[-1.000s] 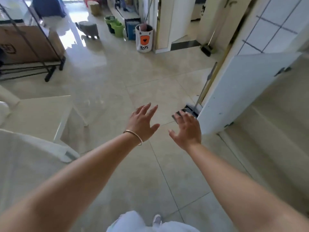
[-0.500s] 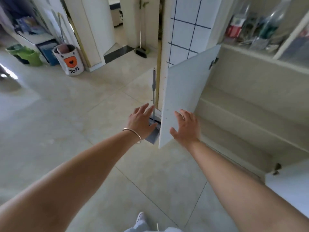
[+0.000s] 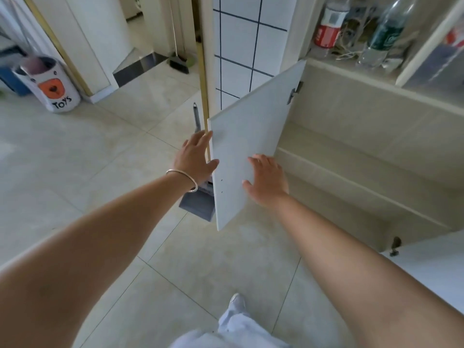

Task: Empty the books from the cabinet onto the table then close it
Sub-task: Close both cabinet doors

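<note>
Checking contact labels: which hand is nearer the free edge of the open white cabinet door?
Left. The left hand is at the free edge of the open white cabinet door; the right hand lies flat against its inner face, further in.

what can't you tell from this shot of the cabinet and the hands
- Head view: left hand fingertips pass behind the left door edge, so their hold is hidden.
- Right door is cut off by the frame edge.
- Dustpan is partly hidden behind the left door.
- Bottle labels are too blurred to read.
</note>
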